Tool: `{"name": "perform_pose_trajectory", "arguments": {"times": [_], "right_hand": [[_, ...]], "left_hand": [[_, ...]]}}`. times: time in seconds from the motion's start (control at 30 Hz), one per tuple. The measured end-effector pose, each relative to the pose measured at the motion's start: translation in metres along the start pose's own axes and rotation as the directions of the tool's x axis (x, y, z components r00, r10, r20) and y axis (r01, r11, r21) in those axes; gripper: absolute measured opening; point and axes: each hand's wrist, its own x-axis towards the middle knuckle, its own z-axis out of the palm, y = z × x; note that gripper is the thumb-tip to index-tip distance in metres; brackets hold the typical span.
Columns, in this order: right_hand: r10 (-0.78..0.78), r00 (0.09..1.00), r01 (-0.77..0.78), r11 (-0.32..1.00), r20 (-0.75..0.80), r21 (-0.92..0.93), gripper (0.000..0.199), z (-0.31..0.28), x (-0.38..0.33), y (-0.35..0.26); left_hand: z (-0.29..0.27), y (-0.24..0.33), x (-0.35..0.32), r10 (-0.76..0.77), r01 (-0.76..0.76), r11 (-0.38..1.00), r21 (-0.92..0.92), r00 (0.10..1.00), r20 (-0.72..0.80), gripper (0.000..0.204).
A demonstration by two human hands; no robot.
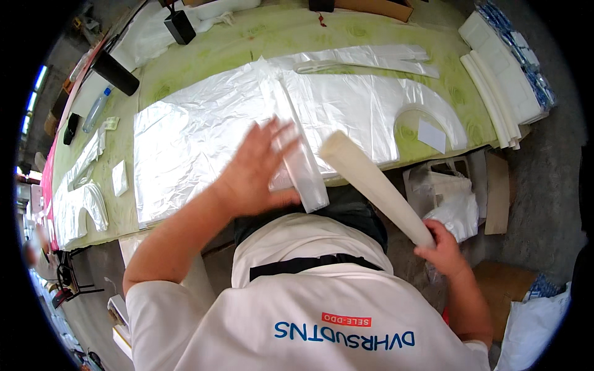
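Roll (pixel 374 182), cream, nr end in R hand (pixel 442 248), fingers wrapped round it; L hand (pixel 255 170) blurred, fingers spread wide over thin plastic sheets (pixel 198 139), can't tell if touching; sheets flat on green table (pixel 244 40), white card (pixel 431 135) nr R end, black container (pixel 180 28) far L

At the table's (pixel 235 46) left end are a black cylinder (pixel 116 73), a bottle (pixel 98 110) with a blue cap and a black case (pixel 71 128). Toward the table's far edge are a black block (pixel 179 28) and a cardboard box (pixel 383 7). Off the table's near right corner are a brown carton (pixel 495 297) and a white sack (pixel 535 334).
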Motion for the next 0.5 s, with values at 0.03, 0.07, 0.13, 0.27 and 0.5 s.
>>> {"name": "perform_pose_trajectory", "arguments": {"times": [0.03, 0.07, 0.13, 0.27, 0.5], "right_hand": [[-0.022, 1.0, 0.021, 0.997, -0.005, -0.078, 0.069, -0.001, 0.017, -0.018], [-0.1, 0.995, 0.097, 0.99, -0.026, -0.099, 0.064, -0.001, 0.034, -0.036], [-0.368, 0.93, 0.347, 0.887, -0.012, -0.304, 0.061, -0.004, 0.068, -0.057], [-0.574, 0.812, 0.522, 0.629, 0.11, -0.576, 0.056, -0.004, 0.126, -0.116], [-0.632, 0.768, 0.383, 0.585, -0.106, -0.715, 0.051, -0.013, 0.228, -0.132]], "left_hand": [[0.003, 0.011, -0.008, -0.002, 0.006, 0.999, -0.033, 0.994, 0.113, 0.091], [0.006, 0.017, -0.014, -0.004, 0.019, 0.998, -0.065, 0.975, 0.224, 0.095], [0.01, 0.021, -0.02, 0.01, 0.014, 0.996, -0.092, 0.968, 0.252, 0.094], [0.01, 0.021, -0.023, 0.029, -0.004, 0.994, -0.106, 0.971, 0.237, 0.091], [0.025, 0.03, -0.018, -0.049, 0.051, 0.998, -0.031, 0.996, 0.078, 0.076]]}}
